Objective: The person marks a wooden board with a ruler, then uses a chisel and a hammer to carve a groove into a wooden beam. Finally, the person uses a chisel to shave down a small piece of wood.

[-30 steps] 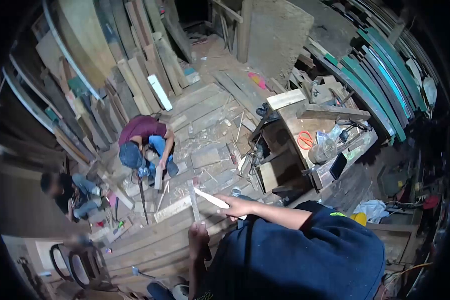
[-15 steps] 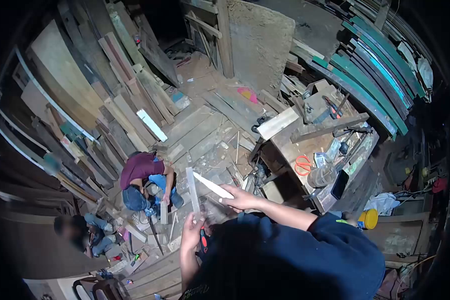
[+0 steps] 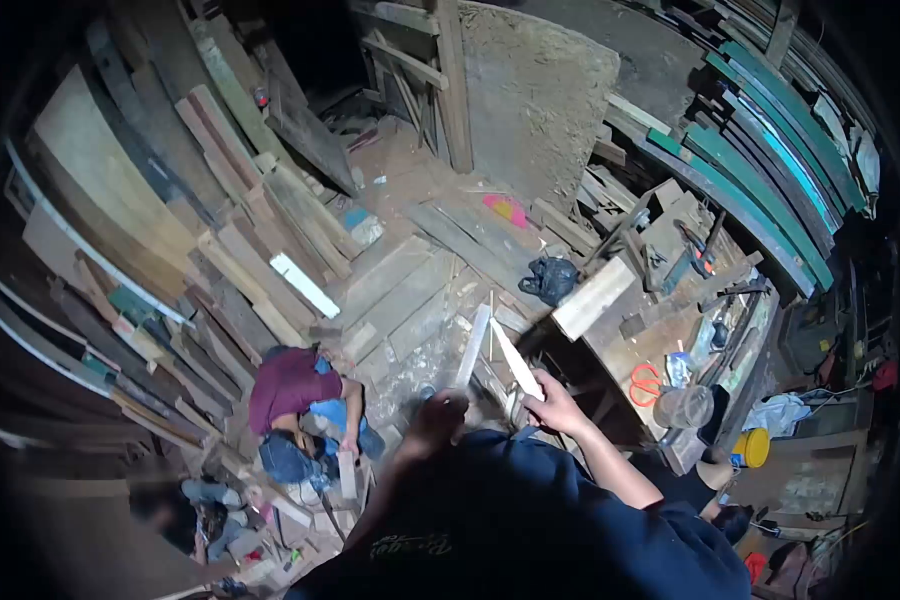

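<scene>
Starting at far left with boards [image 3: 120, 190] propped on end, side by side. Past these, includes a maroon-clad co-worker [image 3: 295, 385], bent low over a short board [image 3: 348, 475]. Nearer the middle, grips a flat greyish strip [image 3: 473, 345] by its lower end in the left hand [image 3: 436, 415] (too shadowed for telling each finger's place). Cannot tell wood from metal in this strip. Just to the right, holds a pale tapered piece [image 3: 511, 355] in the right hand [image 3: 558, 405], thumb and fingers closed on the wide lower end, narrow tip pointing up and leftward. Has both upper ends close together, out ahead of the dark shirt [image 3: 540, 495]; cannot tell touching from barely apart.

Judging by the thinness, should feel light and stiff in either hand, probably more dry than slippery. Likely weakest at the pale narrow tip, liable to chip or snap under sideways pressure. Best held by the broad lower end, fingers clear of the point.

Farther right, reaches a workbench [image 3: 620, 345] bearing orange scissors [image 3: 646, 384] and a clear jar [image 3: 687, 406], then a yellow tub [image 3: 752, 447]. For writing, shows pale lettering [image 3: 410, 547] on the dark shirt, too slanted and dim for reading; on jar and tub, no legible brand.
</scene>
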Demonstrator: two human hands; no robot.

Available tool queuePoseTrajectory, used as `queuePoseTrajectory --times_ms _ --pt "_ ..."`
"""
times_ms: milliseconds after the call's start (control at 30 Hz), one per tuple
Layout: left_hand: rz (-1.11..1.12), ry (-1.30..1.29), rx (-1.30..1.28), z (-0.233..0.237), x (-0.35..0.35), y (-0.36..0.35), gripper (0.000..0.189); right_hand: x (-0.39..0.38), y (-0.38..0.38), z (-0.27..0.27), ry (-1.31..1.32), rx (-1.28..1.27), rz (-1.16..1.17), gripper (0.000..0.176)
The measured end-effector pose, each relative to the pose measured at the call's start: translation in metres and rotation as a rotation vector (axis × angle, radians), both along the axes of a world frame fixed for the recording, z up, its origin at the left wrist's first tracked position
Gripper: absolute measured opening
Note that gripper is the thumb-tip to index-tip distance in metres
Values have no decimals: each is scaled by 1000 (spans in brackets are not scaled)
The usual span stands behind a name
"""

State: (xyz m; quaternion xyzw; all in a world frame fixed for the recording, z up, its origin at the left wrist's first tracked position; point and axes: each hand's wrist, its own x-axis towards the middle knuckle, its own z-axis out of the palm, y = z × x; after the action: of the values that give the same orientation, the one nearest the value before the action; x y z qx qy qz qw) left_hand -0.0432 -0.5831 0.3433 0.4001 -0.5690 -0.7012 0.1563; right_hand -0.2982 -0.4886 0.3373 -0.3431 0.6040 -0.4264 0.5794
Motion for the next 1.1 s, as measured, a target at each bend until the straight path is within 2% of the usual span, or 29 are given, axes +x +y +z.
queuePoseTrajectory --times_ms 67,133,167,200,267,300,333,400,467,533,600,633,667,733,767,800,833,867,933,1000,1100 --pt "-87 64 -26 -11 6 -47 28 5 -33 -25 55 -56 -68 33" --pt "-243 325 18 -9 5 -100 25 19 -71 -34 46 -58 -128 28" --pt "-249 111 148 -2 4 -129 19 26 -88 -36 47 -35 -162 28" --pt "-250 1 6 28 0 -144 15 35 -109 -31 51 -9 -190 28" --pt "-236 38 34 15 10 -184 15 49 -143 -33 28 -4 -214 37" --pt "-232 46 139 12 12 -207 14 56 -159 -32 -81 -15 -233 39" --pt "-242 46 139 7 14 -223 14 60 -174 -19 -41 -21 -185 40" --pt "-159 66 215 -3 21 -256 15 66 -196 -39 -72 -89 -189 40" --pt "-147 45 150 15 24 -277 16 66 -221 -28 -73 -45 -163 37" --pt "-113 71 307 5 29 -303 14 62 -249 -32 -117 14 -182 31" --pt "-134 252 586 -18 37 -333 9 57 -277 -40 -115 4 -162 26" --pt "-325 401 -387 -29 39 -334 13 56 -295 -42 -166 2 -179 24" --pt "-342 408 -401 -64 48 -347 13 53 -309 -44 -213 9 -192 21" --pt "-204 14 -298 -143 49 -381 16 41 -347 -65 -222 -55 -86 22" --pt "-12 130 187 -51 28 -377 18 37 -361 -48 -245 -69 -89 21" --pt "-33 96 345 -79 27 -415 15 35 -381 -28 -272 -83 -99 21" --pt "15 58 317 -105 38 -423 15 27 -402 -39 -290 -110 -95 22" --pt "28 40 273 -77 34 -438 16 21 -423 -50 -315 -143 -95 22" --pt "47 -14 211 -64 29 -477 16 15 -462 -40 -316 -104 -172 24" --pt "47 -48 169 -57 17 -509 17 8 -505 -58 -293 -134 -173 25" --pt "22 -94 130 -38 -13 -561 18 -8 -552 -53 -160 -195 -73 43"
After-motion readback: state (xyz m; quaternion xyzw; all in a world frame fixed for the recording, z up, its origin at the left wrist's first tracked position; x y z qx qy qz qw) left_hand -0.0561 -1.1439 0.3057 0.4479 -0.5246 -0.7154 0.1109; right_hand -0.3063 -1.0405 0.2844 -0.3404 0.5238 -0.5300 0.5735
